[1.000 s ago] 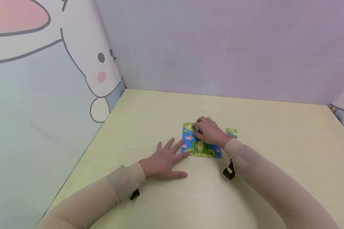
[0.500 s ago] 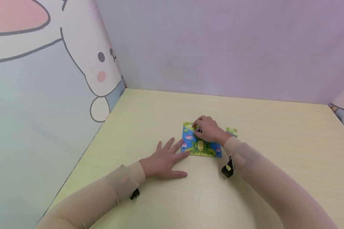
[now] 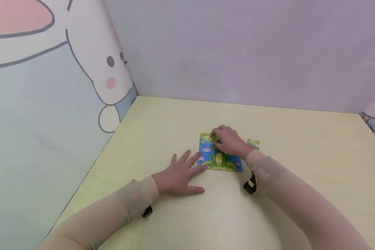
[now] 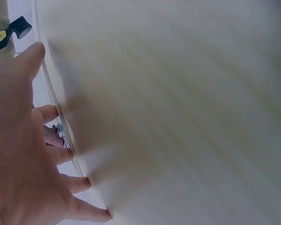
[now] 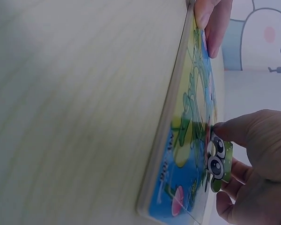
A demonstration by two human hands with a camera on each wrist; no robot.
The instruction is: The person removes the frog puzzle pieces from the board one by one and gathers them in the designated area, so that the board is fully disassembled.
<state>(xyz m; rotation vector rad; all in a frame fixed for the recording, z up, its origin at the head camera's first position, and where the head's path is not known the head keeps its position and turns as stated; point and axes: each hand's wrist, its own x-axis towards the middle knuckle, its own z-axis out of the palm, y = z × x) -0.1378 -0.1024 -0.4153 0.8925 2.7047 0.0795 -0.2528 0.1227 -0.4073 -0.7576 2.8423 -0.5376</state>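
Note:
A frog jigsaw puzzle (image 3: 219, 159), blue and green on a thick flat board, lies on the table. My right hand (image 3: 229, 141) is over its upper part, thumb and fingers pinching a puzzle piece with the frog's eyes (image 5: 220, 159). In the right wrist view that piece stands tilted up from the board, its lower edge at or close to the surface. The left hand (image 3: 178, 177) lies on the table with fingers spread, and its index and middle fingertips touch the puzzle's left edge. Part of the puzzle's top is hidden under the right hand.
Another green and blue puzzle piece (image 3: 253, 142) lies right of the board, partly hidden by the right wrist. The pale wooden table (image 3: 159, 121) ends at a lilac wall (image 3: 237, 52) behind and a cartoon-printed wall (image 3: 34, 121) on the left.
The right hand stays over the puzzle's top with only a slight shift. A little red of the frog picture now shows beneath its thumb. The left hand has not moved.

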